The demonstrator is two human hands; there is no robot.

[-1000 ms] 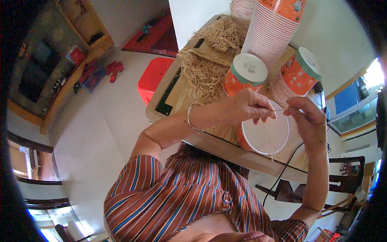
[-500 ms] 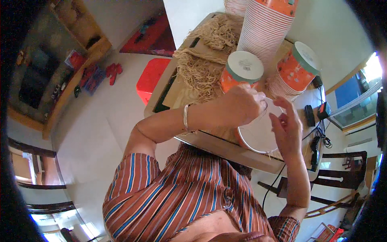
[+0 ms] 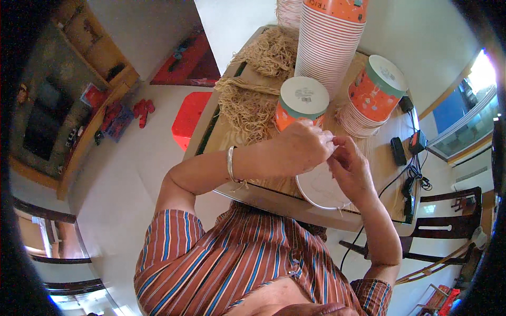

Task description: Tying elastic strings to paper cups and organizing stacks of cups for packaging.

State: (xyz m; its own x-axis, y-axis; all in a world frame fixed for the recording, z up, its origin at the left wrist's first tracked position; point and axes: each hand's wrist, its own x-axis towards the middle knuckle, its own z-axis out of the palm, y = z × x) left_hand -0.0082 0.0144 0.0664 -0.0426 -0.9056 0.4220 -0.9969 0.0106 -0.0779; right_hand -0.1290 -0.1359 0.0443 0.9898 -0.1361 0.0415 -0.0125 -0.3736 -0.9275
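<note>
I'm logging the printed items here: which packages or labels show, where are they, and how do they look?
Near cup: upside down beyond the hands, orange, white base with a small label.
Far cup: to its right, tilted on a low stack, orange, green-rimmed white base.
Tall stack: behind them, white ribbed rims, orange top cup.

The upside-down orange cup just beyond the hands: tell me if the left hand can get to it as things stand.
Probably yes. The upside-down orange cup stands just beyond the left hand with nothing between them. But the left hand and right hand are pinched together over a white round lid, so it would have to let go first.
</note>
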